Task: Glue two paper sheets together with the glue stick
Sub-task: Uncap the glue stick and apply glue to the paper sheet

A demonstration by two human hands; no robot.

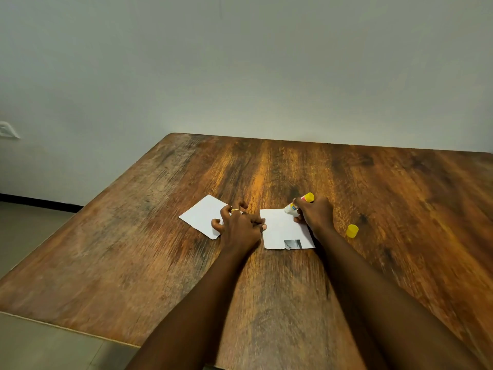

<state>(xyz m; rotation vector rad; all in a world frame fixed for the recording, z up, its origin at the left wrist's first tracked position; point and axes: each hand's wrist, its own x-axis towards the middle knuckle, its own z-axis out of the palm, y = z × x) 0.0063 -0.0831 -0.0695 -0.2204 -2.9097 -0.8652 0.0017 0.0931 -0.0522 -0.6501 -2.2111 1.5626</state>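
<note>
Two white paper sheets lie flat on the wooden table (266, 303). The left sheet (200, 214) is turned at an angle. The right sheet (282, 231) has a small grey printed patch at its near edge. My right hand (316, 212) grips the glue stick (296, 205), white with a yellow end, its tip down on the far edge of the right sheet. My left hand (238, 222) rests between the sheets, fingertips spread, some on the left sheet and a finger touching the left edge of the right sheet. The yellow cap (352, 231) stands on the table to the right.
The table's left edge runs diagonally with tiled floor (40, 236) beyond it. A plain wall (240, 76) stands right behind the table's far edge. A wall socket (8, 129) is at the far left.
</note>
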